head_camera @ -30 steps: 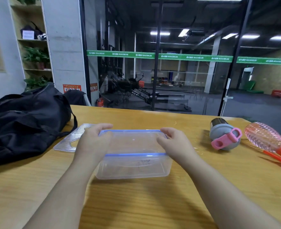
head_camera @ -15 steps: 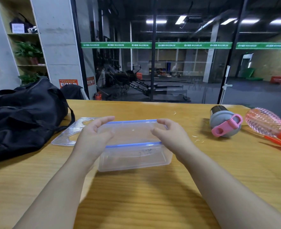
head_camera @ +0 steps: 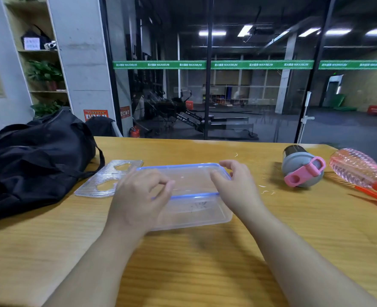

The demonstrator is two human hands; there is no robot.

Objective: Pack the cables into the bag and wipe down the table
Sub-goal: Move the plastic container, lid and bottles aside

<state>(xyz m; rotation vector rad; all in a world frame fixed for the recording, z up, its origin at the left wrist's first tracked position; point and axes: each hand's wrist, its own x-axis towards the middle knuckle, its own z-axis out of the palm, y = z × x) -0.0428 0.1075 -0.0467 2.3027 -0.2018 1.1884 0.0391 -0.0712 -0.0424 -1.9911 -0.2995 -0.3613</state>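
I see the black bag [head_camera: 34, 160] lying on the left side of the wooden table [head_camera: 194, 262], its strap trailing toward the middle. No cables show from here. In front of me a clear plastic box [head_camera: 192, 196] with a blue-edged lid sits at the table's centre. My left hand [head_camera: 138, 196] is over its left end with fingers loosely curled, and I cannot tell whether it has hold of the lid. My right hand [head_camera: 234, 185] is at the right end, fingers bent over the lid's far corner. A ridged clear plastic sheet [head_camera: 107, 180] lies between bag and box. To the right lie a grey bottle [head_camera: 300, 169] with a pink loop and a pink spray bottle [head_camera: 360, 173], both on their sides.
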